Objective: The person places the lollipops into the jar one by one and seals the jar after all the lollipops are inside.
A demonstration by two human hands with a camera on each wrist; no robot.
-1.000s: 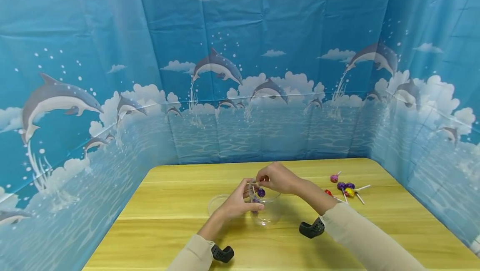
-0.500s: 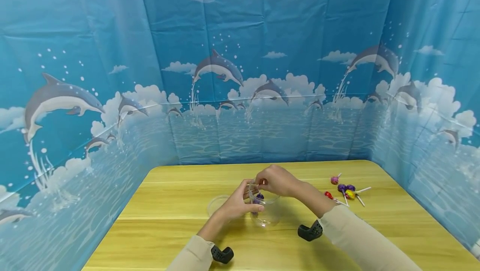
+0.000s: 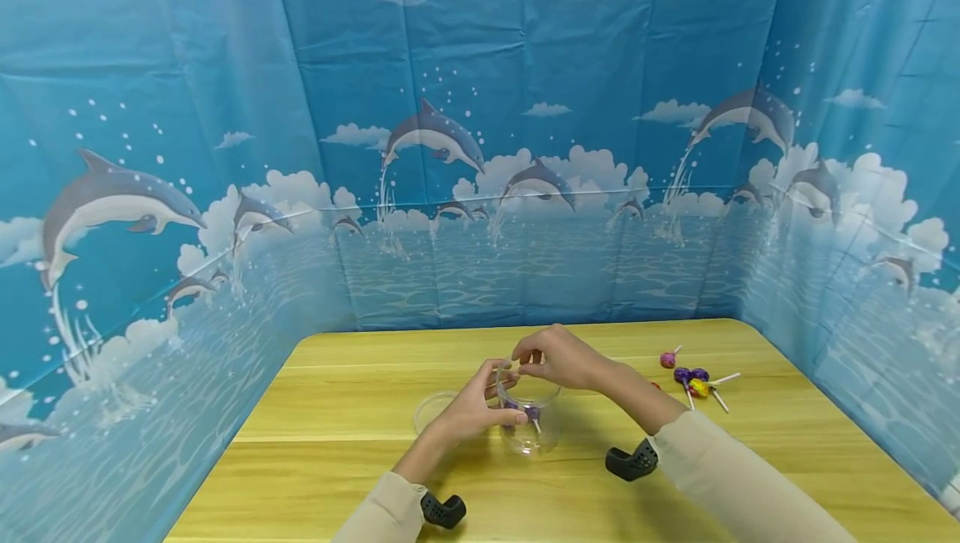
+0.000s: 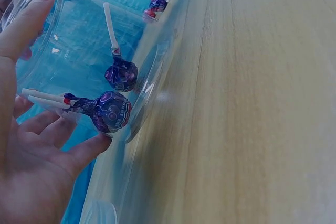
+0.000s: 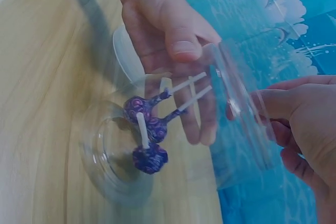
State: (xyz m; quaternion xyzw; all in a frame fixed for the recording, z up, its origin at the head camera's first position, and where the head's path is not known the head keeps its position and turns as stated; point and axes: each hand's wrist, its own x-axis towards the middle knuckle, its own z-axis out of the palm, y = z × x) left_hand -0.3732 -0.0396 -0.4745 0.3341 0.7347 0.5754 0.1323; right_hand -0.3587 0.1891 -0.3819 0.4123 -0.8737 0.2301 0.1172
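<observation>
A clear round plastic jar stands on the table with its mouth up. My left hand grips its left side, thumb in front and fingers behind. Inside, three purple-wrapped lollipops lie at the bottom; the right wrist view shows one lollipop apart from the two others, its white stick pointing up. My right hand is over the jar's mouth, its fingers loosely bent at the rim and holding nothing. In the left wrist view, a lollipop rests against the wall beside my left fingers.
A clear round lid lies on the table left of the jar. Over on the right is a loose group of lollipops: a pink lollipop, a purple lollipop, a yellow lollipop and others. A dolphin-print curtain borders the table.
A purple lollipop has gone from under my right fingers at the jar's mouth down to its bottom. My right hand has let go of it and risen slightly; my left hand keeps its grip.
</observation>
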